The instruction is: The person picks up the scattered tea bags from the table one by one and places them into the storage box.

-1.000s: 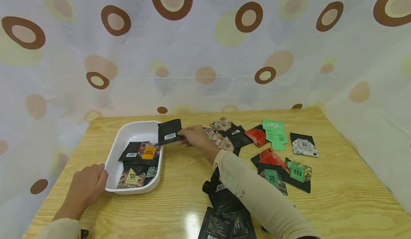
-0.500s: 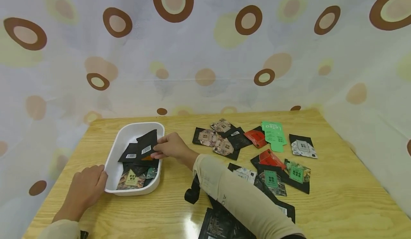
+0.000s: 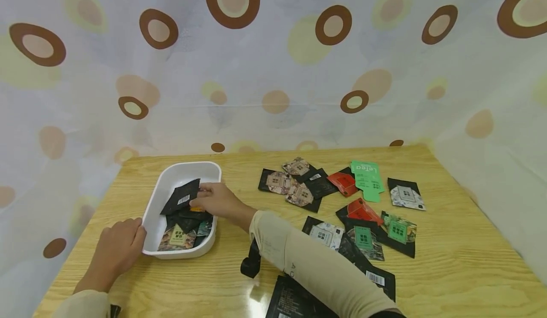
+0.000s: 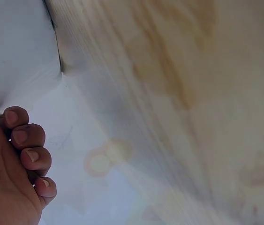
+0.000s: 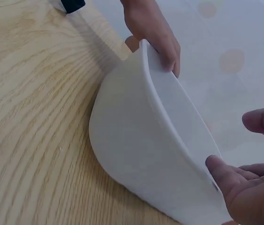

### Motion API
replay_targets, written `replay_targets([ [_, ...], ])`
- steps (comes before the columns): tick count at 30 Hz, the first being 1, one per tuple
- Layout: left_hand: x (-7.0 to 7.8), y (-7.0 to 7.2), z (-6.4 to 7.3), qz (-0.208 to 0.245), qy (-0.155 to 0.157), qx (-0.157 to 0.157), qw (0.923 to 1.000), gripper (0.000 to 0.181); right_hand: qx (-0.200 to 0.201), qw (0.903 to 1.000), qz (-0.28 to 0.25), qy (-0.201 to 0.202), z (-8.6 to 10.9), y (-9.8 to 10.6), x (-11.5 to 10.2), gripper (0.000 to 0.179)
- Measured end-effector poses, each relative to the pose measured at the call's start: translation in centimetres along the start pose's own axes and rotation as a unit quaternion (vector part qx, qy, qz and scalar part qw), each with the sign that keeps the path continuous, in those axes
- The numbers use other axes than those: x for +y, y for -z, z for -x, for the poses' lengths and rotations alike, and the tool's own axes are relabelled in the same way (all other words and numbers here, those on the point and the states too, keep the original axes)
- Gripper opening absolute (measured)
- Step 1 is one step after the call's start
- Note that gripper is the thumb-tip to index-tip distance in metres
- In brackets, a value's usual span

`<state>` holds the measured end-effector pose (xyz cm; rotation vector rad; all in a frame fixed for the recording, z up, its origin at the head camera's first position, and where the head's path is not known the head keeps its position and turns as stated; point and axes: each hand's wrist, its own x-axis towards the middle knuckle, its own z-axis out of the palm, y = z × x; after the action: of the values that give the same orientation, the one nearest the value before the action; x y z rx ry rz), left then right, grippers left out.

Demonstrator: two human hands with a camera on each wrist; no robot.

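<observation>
My left hand (image 3: 121, 242) grips the near left rim of a white plastic tub (image 3: 148, 223), with its fingers (image 4: 31, 136) curled at the edge in the left wrist view. Over the tub's right side reaches my right hand (image 3: 222, 204). Its thumb and fingers (image 5: 223, 173) stand apart in the right wrist view, and nothing shows between them. A black sachet (image 3: 181, 197) with a barcode label lies tilted in the tub, close to those fingertips. Below it are several more sachets, one with a yellow-green label (image 3: 178, 236) and one with an orange label, mostly covered.
Right of the tub, several sachets lie scattered, including red ones (image 3: 343, 182), one with a pale floral print (image 3: 406, 194) and some with green labels (image 3: 398, 231). A green LeTea card (image 3: 367, 178) is among them. Black sachets (image 3: 290, 299) lie partly under my right forearm on the wooden table (image 3: 453, 261).
My right hand has carried the black sachet leftward over the rim into the tub and let go of it there. The left hand has stayed on the rim.
</observation>
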<state>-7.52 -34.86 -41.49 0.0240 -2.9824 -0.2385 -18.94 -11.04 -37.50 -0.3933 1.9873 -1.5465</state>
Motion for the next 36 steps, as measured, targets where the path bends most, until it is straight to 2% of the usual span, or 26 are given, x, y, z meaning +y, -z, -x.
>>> replay_targets([
  [4, 0.1, 0.1, 0.0, 0.0, 0.003, -0.005, 1.0, 0.031, 0.005, 0.9982, -0.025, 0.054, 0.5, 2.0, 0.6, 0.054],
  [6, 0.1, 0.1, 0.0, 0.0, 0.006, -0.009, 0.9999, 0.031, 0.023, 0.9961, -0.048, 0.07, 0.4, 3.4, 1.0, 0.048],
  [9, 0.2, 0.2, -0.1, 0.001, 0.008, -0.014, 0.9999, 0.031, 0.061, 0.9945, -0.037, 0.078, 0.3, 5.9, 1.8, 0.041],
  [16, 0.3, 0.3, -0.1, -0.002, 0.007, -0.014, 0.9999, 0.031, 0.153, 0.9846, 0.053, 0.066, 0.2, 12.6, 4.0, 0.034],
  [20, 0.2, 0.3, 0.0, 0.001, 0.008, -0.014, 0.9999, 0.031, 0.151, 0.9779, 0.132, 0.058, 0.6, 15.1, 5.3, 0.041],
  [23, 0.2, 0.2, 0.0, 0.002, 0.011, -0.018, 0.9998, 0.031, 0.125, 0.9652, 0.224, 0.05, 0.9, 16.2, 6.2, 0.048],
  [26, 0.1, 0.1, 0.0, 0.002, 0.015, -0.023, 0.9996, 0.032, 0.105, 0.9434, 0.312, 0.039, 0.9, 16.6, 6.9, 0.056],
  [33, 0.1, 0.2, 0.0, 0.007, 0.016, -0.029, 0.9994, 0.033, 0.105, 0.88, 0.462, 0.025, 0.0, 16.7, 7.8, 0.062],
  [36, 0.1, 0.2, -0.1, 0.004, 0.015, -0.028, 0.9995, 0.033, 0.112, 0.8709, 0.478, 0.012, -0.1, 16.6, 7.6, 0.065],
])
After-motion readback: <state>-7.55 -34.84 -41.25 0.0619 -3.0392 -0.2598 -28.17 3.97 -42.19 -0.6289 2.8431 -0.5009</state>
